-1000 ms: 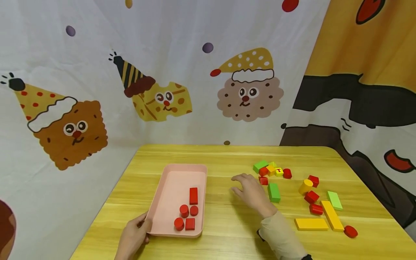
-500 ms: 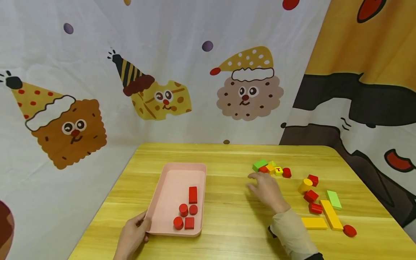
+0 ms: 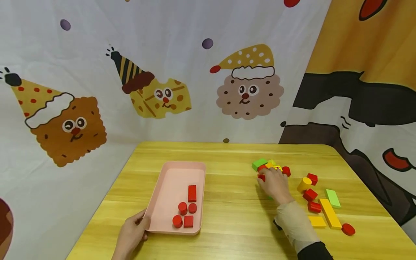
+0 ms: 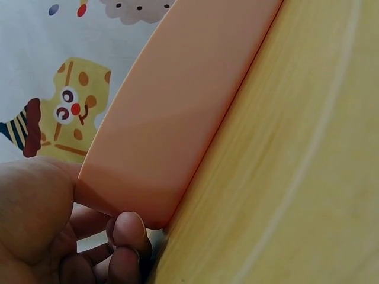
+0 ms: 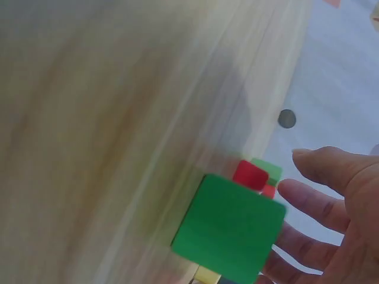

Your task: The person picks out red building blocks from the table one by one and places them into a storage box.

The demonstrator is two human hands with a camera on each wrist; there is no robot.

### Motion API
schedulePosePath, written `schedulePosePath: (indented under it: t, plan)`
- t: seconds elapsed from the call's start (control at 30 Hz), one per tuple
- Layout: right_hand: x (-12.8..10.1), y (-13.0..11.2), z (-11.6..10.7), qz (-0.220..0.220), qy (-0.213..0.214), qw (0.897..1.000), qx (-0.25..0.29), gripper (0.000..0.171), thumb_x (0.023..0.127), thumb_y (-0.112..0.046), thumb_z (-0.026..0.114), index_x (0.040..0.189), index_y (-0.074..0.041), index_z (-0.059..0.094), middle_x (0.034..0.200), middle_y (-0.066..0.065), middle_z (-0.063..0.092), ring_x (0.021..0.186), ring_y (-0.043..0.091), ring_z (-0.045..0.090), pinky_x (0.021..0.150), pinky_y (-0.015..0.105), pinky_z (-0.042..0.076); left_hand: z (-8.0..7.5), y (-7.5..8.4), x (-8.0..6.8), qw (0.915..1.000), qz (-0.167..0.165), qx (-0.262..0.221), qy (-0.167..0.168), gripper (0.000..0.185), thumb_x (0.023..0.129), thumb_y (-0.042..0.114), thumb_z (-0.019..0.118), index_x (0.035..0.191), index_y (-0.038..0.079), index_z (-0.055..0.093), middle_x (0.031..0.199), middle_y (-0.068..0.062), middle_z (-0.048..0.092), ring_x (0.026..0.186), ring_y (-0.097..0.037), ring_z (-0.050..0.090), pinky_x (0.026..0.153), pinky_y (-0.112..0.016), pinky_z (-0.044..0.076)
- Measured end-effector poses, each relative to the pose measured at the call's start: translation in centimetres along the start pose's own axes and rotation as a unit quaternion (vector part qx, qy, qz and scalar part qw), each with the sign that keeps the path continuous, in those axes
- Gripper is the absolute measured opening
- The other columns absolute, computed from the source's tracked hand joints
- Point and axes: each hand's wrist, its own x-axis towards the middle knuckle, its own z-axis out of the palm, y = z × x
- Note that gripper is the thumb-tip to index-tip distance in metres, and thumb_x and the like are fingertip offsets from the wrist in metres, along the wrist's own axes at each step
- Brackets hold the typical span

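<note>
Nearest me, the left hand (image 3: 130,236) pinches the near corner of the pink tray (image 3: 169,180) on the table (image 3: 227,216), fingers curled round the rim. Farther off, the right hand (image 3: 275,184) reaches over a red block (image 3: 261,177) beside a green block (image 5: 228,228), fingers loosely apart and gripping nothing. The red block looks light, hard and smooth; I would pinch it by opposite flat sides.
</note>
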Motion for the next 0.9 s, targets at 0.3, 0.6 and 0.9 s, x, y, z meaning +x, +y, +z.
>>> schedulePosePath:
  t: [0.3,0.6,0.9]
  plan:
    - [1.1,0.9,0.9,0.01,-0.047,0.999,-0.009,0.022,0.086,-0.022,0.073,0.103,-0.009,0.071,0.099,0.016,0.066,0.086,0.04,0.056,0.07,0.053,0.04,0.0,0.1,0.2,0.9999,-0.007,0.006,0.006,0.045,0.093,0.016,0.055,0.134,-0.002,0.055,0.078,-0.007,0.06,0.05,-0.018,0.054,0.045,-0.028,0.047]
    - [1.6,0.8,0.8,0.01,-0.057,0.998,-0.019,0.017,0.082,-0.019,0.078,0.095,-0.01,0.071,0.091,0.011,0.067,0.081,0.036,0.059,0.068,0.051,0.04,-0.1,0.3,0.3,0.9998,-0.004,0.015,0.009,0.045,0.094,0.016,0.056,0.135,-0.002,0.055,0.077,-0.006,0.058,0.05,-0.018,0.054,0.045,-0.028,0.046]
    - [1.6,0.8,0.9,0.008,-0.059,0.998,-0.016,0.02,0.08,-0.014,0.079,0.098,-0.009,0.072,0.095,0.01,0.068,0.085,0.033,0.059,0.071,0.05,0.034,0.0,0.1,0.3,0.9998,-0.004,0.016,0.007,0.045,0.093,0.017,0.056,0.135,-0.001,0.055,0.075,-0.006,0.058,0.05,-0.019,0.054,0.045,-0.028,0.046]
